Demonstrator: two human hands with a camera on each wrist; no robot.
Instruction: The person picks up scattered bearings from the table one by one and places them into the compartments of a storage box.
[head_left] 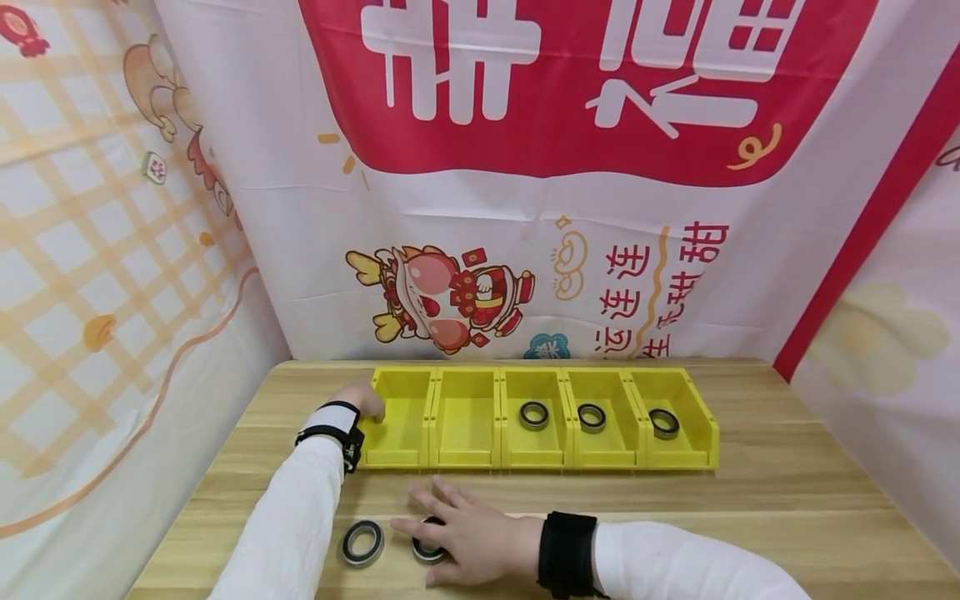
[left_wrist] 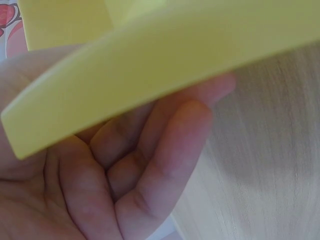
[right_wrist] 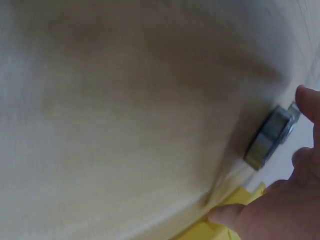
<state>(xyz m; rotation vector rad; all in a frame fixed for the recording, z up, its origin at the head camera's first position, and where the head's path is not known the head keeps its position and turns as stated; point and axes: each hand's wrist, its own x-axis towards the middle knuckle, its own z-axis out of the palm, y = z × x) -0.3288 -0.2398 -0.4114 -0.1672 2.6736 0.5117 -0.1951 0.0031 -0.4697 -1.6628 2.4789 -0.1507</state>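
Observation:
My left hand (head_left: 363, 400) grips the left side wall of the leftmost yellow bin (head_left: 397, 457). In the left wrist view, fingers (left_wrist: 175, 155) curl against the outer side of the yellow wall (left_wrist: 125, 82); the thumb is mostly hidden behind it. Over the table, my right hand (head_left: 480, 540) spreads its fingers above a ball bearing (head_left: 422, 551), partly covering it. Another bearing (head_left: 348, 547) lies flat to its left. The right wrist view has a bearing (right_wrist: 265, 142) near the outstretched fingers of the right hand (right_wrist: 285, 207).
Several yellow bins stand joined in a row. Bearings lie in the third bin (head_left: 534, 458), the fourth bin (head_left: 606, 459) and the rightmost bin (head_left: 678, 459), one in each. Behind the wooden table (head_left: 787, 483) hangs a printed cloth (head_left: 300, 250).

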